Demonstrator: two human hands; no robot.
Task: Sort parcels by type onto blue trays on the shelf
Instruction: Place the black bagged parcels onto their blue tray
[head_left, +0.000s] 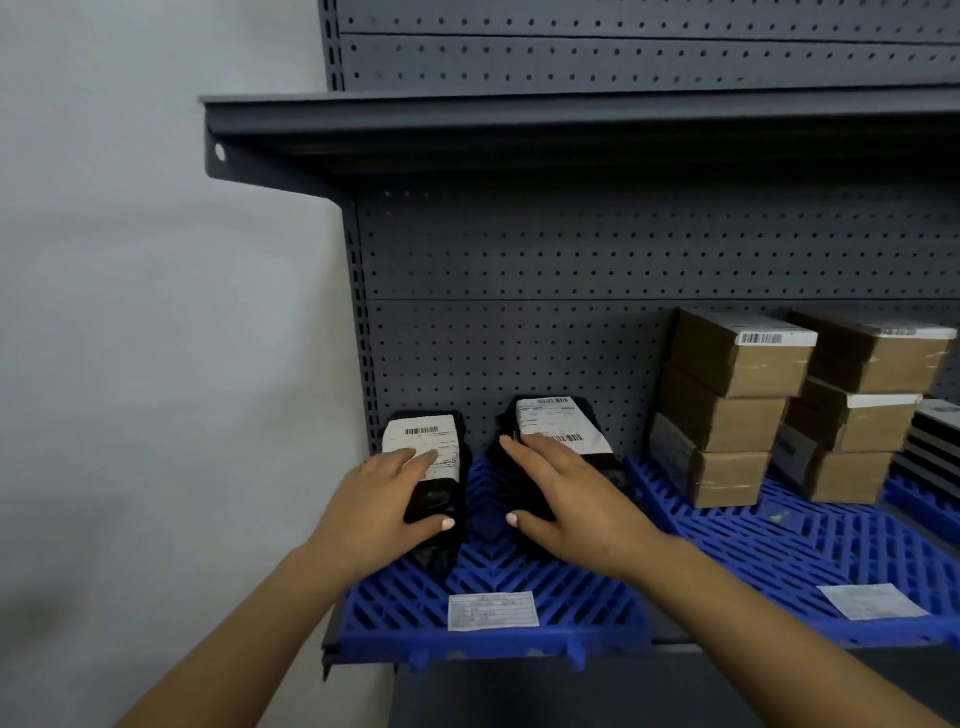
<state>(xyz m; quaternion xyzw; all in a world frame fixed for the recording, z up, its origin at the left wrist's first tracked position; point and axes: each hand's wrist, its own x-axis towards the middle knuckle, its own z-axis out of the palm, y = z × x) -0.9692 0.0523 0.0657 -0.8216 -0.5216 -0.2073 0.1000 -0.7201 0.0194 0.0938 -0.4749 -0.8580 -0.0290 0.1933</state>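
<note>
Black parcels (434, 467) (558, 447) lie lengthwise toward the shelf back; left hand (384, 512) and right hand (566, 499) rest flat, grip wide.

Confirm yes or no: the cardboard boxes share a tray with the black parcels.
No, the cardboard boxes sit on the next blue tray.

Both arms reach forward; the left hand (383, 499) and right hand (566, 493) lie palm-down, fingers straight, thumbs pointing inward

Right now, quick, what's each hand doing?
Left hand: open, fingers flat on the left black parcel.
Right hand: open, fingers flat on the right black parcel.
</note>
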